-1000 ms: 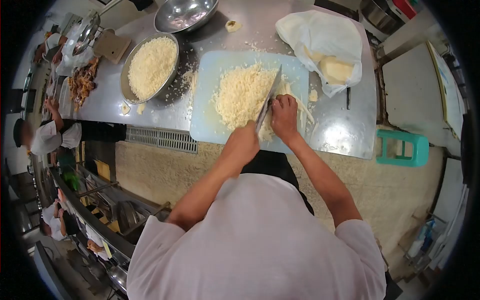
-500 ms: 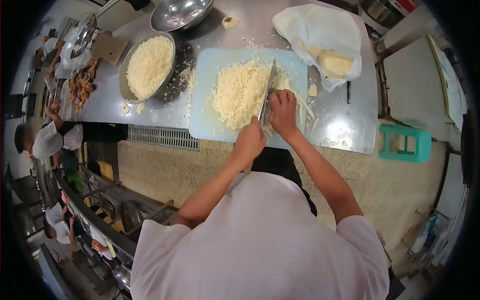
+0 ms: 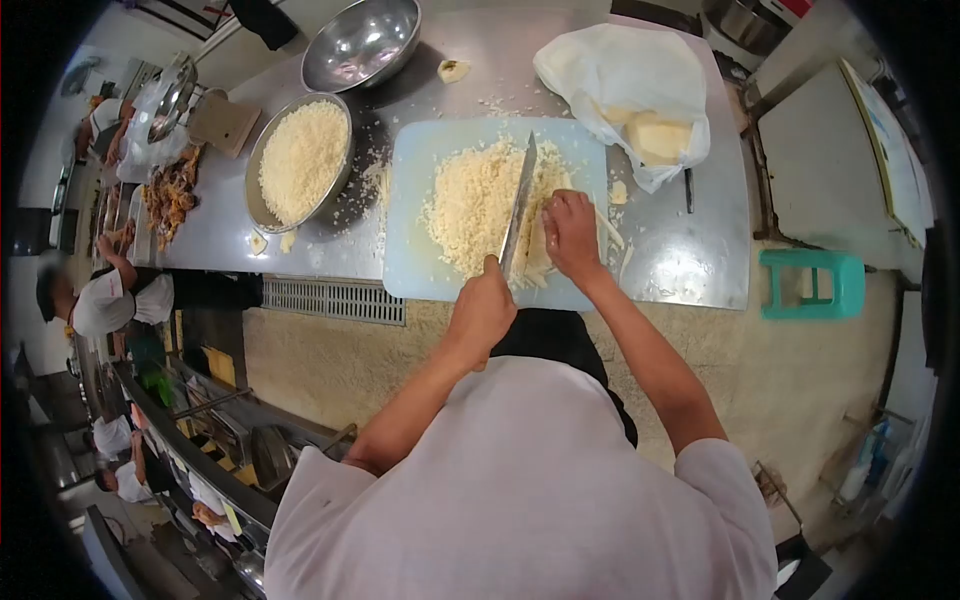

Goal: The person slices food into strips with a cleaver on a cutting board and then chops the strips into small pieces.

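Gripped: one knife [image 3: 519,205], left hand [image 3: 483,308]. Right hand [image 3: 573,232]: curled, hold unclear. Cutting board [image 3: 408,180], one. Metal bowls [image 3: 360,45], two.

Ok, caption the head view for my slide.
Knife in left hand, right hand alongside, over finely chopped food on a board.

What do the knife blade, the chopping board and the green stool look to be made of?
Knife blade: metal, probably steel, going by its grey sheen. Chopping board: likely plastic, pale blue, evenly coloured, no visible grain. Green stool: probably smooth moulded plastic, with rounded corners and one uniform colour.
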{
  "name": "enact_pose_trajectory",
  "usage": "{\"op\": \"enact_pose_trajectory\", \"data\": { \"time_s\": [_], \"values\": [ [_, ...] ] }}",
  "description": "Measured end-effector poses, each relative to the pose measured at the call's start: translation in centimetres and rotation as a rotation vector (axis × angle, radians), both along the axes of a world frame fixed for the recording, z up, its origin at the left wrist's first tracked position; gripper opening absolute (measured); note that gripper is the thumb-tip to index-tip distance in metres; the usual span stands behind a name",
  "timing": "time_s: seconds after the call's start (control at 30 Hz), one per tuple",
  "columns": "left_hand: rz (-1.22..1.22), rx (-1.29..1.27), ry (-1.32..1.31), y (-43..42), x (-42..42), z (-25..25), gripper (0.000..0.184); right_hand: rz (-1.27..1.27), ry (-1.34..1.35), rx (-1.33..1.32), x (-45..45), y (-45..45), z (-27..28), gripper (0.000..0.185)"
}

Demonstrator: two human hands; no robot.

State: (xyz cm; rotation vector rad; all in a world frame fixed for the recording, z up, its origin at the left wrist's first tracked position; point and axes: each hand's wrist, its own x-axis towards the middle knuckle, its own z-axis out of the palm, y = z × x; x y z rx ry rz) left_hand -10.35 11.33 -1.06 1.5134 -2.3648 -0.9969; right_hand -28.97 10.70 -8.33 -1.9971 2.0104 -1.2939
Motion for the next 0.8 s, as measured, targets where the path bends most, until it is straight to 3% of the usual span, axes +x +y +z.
{"op": "enact_pose_trajectory", "data": {
  "time_s": [0.1, 0.27, 0.33, 0.43, 0.53, 0.63, 0.77, 0.8],
  "values": [
    [0.010, -0.012, 0.002, -1.2, -0.7, -1.2, 0.014, -0.076, -0.059, -0.056, -0.9, -0.8, 0.7, 0.019],
    [-0.024, -0.018, -0.049, -1.0, 0.3, 2.9, 0.015, -0.186, -0.028, -0.066, -2.7, -2.5, -2.5, 0.020],
    [-0.012, -0.014, -0.056, -1.0, 0.6, 1.5, 0.016, -0.019, -0.213, 0.083, -2.4, -1.7, -2.7, 0.022],
    [-0.071, -0.074, -0.009, -3.1, -0.3, -0.4, 0.020, -0.020, -0.209, 0.102, -1.9, -0.7, -1.7, 0.021],
    [-0.035, 0.017, -0.032, -3.3, 0.3, 3.1, 0.015, -0.018, -0.266, 0.068, -2.0, -0.2, -1.2, 0.018],
    [-0.039, -0.040, 0.022, -1.5, 1.1, 2.7, 0.010, -0.091, -0.370, 0.037, -0.9, 0.7, 0.3, 0.014],
    [-0.149, -0.025, -0.008, -3.0, 0.3, -0.7, 0.014, -0.116, -0.175, -0.034, 0.3, 0.7, 0.3, 0.011],
    [-0.131, -0.005, -0.051, -2.8, 0.3, 1.8, 0.015, -0.144, -0.162, -0.039, 0.8, 0.9, 0.3, 0.010]
  ]
}}
